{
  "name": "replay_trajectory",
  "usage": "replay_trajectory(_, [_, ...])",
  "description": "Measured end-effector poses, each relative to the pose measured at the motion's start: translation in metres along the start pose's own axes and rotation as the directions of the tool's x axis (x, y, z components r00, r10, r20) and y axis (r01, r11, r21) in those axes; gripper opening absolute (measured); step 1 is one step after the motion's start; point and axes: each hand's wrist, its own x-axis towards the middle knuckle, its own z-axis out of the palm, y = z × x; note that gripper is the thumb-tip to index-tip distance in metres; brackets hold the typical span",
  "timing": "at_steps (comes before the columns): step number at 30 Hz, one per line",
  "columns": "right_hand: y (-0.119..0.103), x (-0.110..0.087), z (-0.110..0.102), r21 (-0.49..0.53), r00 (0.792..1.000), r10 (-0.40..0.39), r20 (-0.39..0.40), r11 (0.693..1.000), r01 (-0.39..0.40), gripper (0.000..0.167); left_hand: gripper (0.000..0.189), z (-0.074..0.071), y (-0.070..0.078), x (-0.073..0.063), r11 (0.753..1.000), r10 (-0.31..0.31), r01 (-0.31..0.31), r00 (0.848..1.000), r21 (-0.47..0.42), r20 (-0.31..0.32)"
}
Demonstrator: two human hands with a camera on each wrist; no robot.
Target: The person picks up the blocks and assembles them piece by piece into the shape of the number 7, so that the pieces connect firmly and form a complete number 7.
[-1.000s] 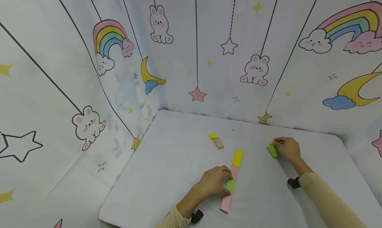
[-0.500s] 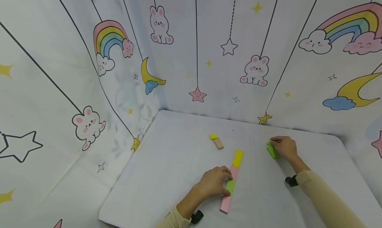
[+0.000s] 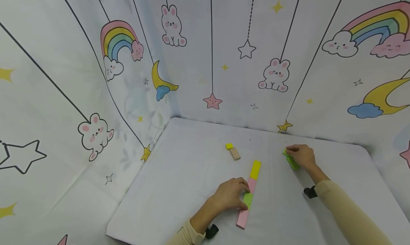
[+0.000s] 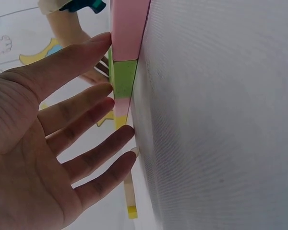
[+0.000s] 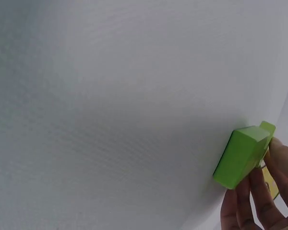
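Note:
A straight row of blocks lies on the white table: a yellow block [image 3: 255, 169] at the far end, then a pink block [image 3: 252, 183], a green block [image 3: 248, 200] and another pink block [image 3: 242, 219]. My left hand [image 3: 230, 195] rests along the row's left side. In the left wrist view its fingers are spread and fairly straight, with thumb and index fingertips right at the blocks' side. Farther right, my right hand [image 3: 302, 156] pinches a small light-green block [image 3: 284, 152] at the far end of a larger green block [image 3: 292, 163]. Its fingers partly hide both.
Behind the row lie a small yellow block [image 3: 229, 146] and a bare wood block [image 3: 235, 154], end to end. White cloth [image 3: 192, 67] printed with bunnies, stars and rainbows rises behind the table [image 3: 173, 173].
My right hand has slid left and slightly away from me, with the small light-green block moving along the larger green block's far end. The left hand and the row have stayed in place.

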Motion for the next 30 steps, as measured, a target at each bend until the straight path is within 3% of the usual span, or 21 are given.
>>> replay_trajectory(30, [-0.023,-0.001,0.022,0.008,0.993,-0.117,0.023,0.993,0.117,0.027,0.052,-0.002,0.001,0.005,1.000,-0.011,0.011,1.000,-0.019,0.017])
